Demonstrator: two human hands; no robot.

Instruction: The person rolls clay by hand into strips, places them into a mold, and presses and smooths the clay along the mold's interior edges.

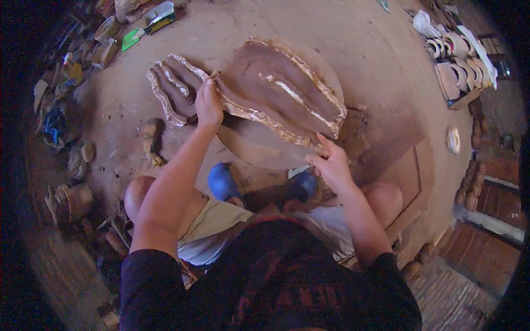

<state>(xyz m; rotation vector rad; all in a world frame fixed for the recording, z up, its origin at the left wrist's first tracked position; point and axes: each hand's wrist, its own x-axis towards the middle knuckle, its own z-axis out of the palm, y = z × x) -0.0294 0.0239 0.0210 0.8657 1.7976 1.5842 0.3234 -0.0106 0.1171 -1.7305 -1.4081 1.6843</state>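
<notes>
In front of me is a large, shallow brown clay piece (248, 77) with rough, pale, raised edges. It has a wide section on the right and a smaller, grooved section on the left, and a pale ridge (290, 91) runs inside the wide part. Beneath it shows a round, flat board (248, 148). My left hand (210, 107) is closed over the edge where the two sections meet; its fingertips are partly hidden. At the near right corner, my right hand (332, 164) pinches the rim between thumb and fingers.
Blue shoes (224, 182) are on my feet just below the board. A bright green object (131, 38) lies far left among containers and clutter. Curved clay pieces (461, 74) are stacked at the far right. A brown flat panel (403, 176) lies right of my knee.
</notes>
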